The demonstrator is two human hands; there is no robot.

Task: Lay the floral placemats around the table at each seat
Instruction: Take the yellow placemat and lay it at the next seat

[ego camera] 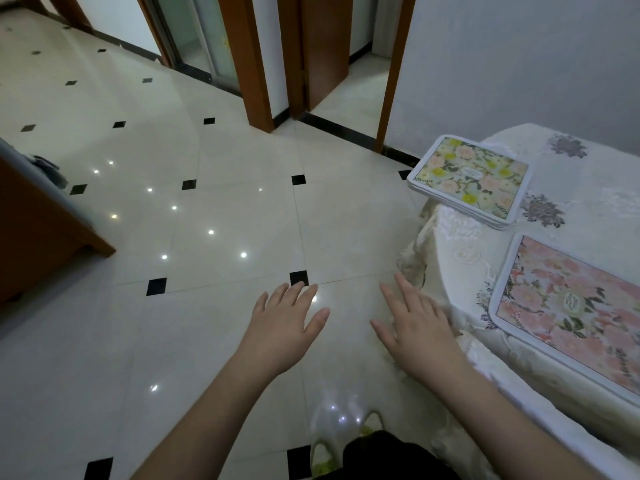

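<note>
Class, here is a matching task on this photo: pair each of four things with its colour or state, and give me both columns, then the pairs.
1. single placemat
2. stack of placemats
3. left hand
4. floor

A. open, holding nothing
B. pale glossy tiles with small black squares
C. pink flowers, lying flat on the tablecloth
D. yellow and pink flowers, overhanging the table edge

Pairs: 1-C, 2-D, 3-A, 4-B

Dim, soft indoor light (ceiling lamps glint off the glossy floor (pixel 207 220)), wide-angle edges bowed
</note>
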